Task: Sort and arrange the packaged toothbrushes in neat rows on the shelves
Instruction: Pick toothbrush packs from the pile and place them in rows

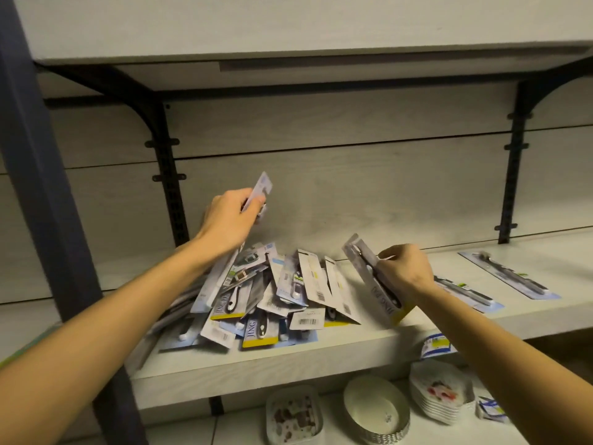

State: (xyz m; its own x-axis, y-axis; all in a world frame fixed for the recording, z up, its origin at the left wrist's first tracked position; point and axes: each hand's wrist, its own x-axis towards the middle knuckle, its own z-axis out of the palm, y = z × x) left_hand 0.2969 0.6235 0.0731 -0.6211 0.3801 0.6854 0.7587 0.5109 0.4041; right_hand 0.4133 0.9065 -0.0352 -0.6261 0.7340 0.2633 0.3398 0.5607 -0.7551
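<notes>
A loose heap of packaged toothbrushes [272, 293] lies on the pale wooden shelf [288, 358], left of centre. My left hand [229, 220] is raised above the heap and grips one pack [260, 189] by its upper part, the card tilted up toward the back wall. My right hand [406, 271] holds another pack [375, 281] with a dark-handled brush and a yellow band, standing it on end near the shelf's front edge. Two packs lie flat side by side on the right: one [465, 292] just behind my right wrist, the other [510, 276] farther right.
Black brackets [167, 175] hold an upper shelf [288, 30] overhead. A dark post [41, 187] stands at the left. Below the shelf sit a patterned tray [293, 415], a white oval dish [375, 409] and a stack of plates [439, 396].
</notes>
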